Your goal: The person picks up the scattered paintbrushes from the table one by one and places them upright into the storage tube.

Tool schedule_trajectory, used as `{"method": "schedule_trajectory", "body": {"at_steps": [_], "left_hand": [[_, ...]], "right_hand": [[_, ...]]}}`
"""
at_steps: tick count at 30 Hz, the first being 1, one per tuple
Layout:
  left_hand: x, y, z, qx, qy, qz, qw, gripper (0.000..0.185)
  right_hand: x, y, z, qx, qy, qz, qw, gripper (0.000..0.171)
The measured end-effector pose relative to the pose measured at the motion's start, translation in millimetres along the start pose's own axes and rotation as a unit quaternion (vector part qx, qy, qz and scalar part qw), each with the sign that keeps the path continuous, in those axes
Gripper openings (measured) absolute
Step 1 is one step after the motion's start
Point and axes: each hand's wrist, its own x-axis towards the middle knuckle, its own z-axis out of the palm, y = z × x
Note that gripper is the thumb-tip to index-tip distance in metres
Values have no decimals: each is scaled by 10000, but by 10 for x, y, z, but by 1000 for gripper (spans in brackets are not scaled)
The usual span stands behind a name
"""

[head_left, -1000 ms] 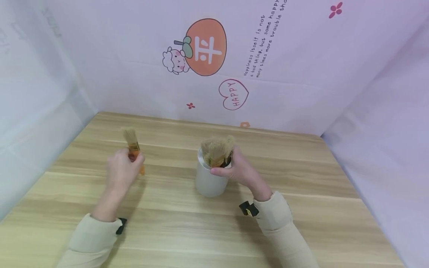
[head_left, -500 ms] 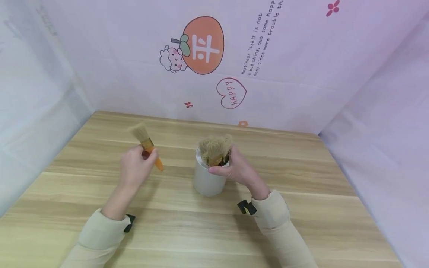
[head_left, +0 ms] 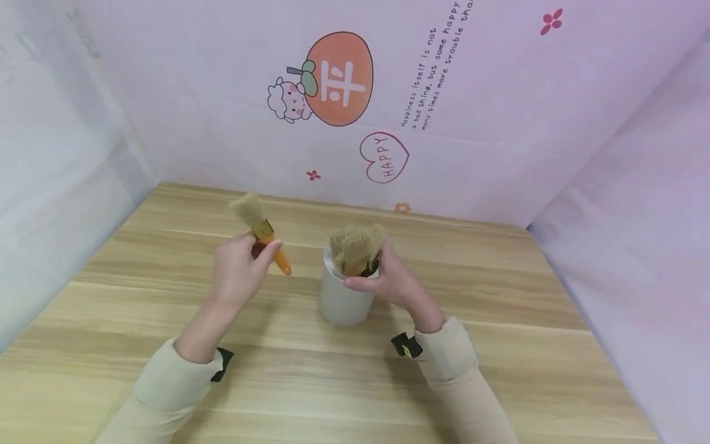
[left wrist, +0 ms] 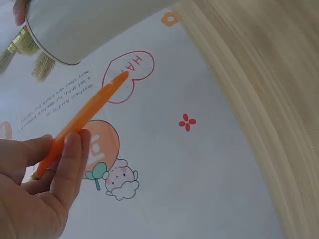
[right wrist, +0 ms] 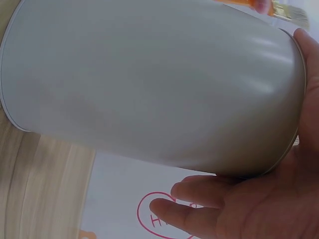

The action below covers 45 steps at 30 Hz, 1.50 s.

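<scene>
My left hand [head_left: 238, 274] pinches a paintbrush [head_left: 263, 229] by its orange handle, above the table and left of the can. Its pale bristles point up and away, and the handle's end slants toward the can. In the left wrist view, thumb and fingers close on the orange handle [left wrist: 92, 107]. A grey-white metal can [head_left: 345, 302] stands upright on the table with several bristle-up paintbrushes [head_left: 352, 250] in it. My right hand [head_left: 396, 277] grips the can at its rim from the right, thumb along the near side. The handles inside the can are hidden.
The wood-grain table [head_left: 310, 376] meets a white printed cloth [head_left: 471, 172] at the back, with cloth walls at both sides. Dark straps [head_left: 407, 345] show at the sleeve cuffs.
My left hand has moved right and slightly away from me with the paintbrush, nearer the can, and the brush has tilted further. The right hand and the can stay in place.
</scene>
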Motion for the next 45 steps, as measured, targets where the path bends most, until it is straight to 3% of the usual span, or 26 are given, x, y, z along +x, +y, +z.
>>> {"method": "schedule_trajectory", "body": {"at_steps": [5,12,20,29,33,37,41,45], "left_hand": [[64,117,63,-353,266,558,9975,18],[34,292,43,-567,328,731,9952,15],[-51,500,-31,-766,443,1209,9887,14],[-87,756,-36,-1250,453,1940,9719,16],[-26,922,7,-1534,284,2185,9633,18],[35,1100,86,-1782,56,2253,9578,16],[51,1149,201,-1557,203,2292,9606,17],[49,1145,273,-1147,433,2154,9688,18]], "right_hand": [[-19,4,-50,19,47,-32,10000,77],[-22,19,-50,127,43,-407,9991,71],[-10,34,-17,-4,28,-679,9977,73],[-16,26,-14,-14,13,-575,9983,73],[-50,27,-6,64,88,-461,9989,74],[-58,31,-10,60,78,-687,9976,72],[-36,41,-7,162,-67,-1068,9941,68],[-23,40,-11,209,-94,-1155,9930,67]]}}
